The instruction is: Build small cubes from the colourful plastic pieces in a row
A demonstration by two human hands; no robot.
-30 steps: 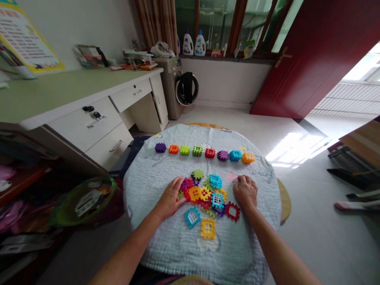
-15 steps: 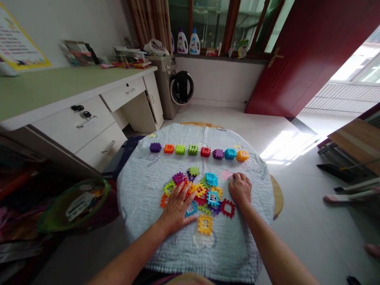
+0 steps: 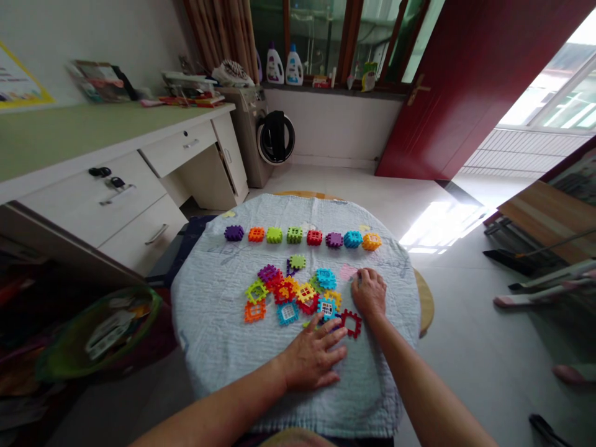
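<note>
Two open, flat hands: left hand [image 3: 314, 358] now nearer, below the tile pile [image 3: 294, 292]; right hand [image 3: 370, 293] unmoved.

Left hand [image 3: 313, 359] flat — beside plastic tiles [image 3: 298, 292].

Home room: washing machine [image 3: 272, 136], desk [image 3: 93, 161], detergent bottles [image 3: 282, 64].

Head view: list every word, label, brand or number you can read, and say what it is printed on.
None can be read.
Yellow-edged wall poster: print blurred.
White detergent bottles on the dark window sill: labels too small.
Booklets on the green-topped desk: covers blurred.
</note>
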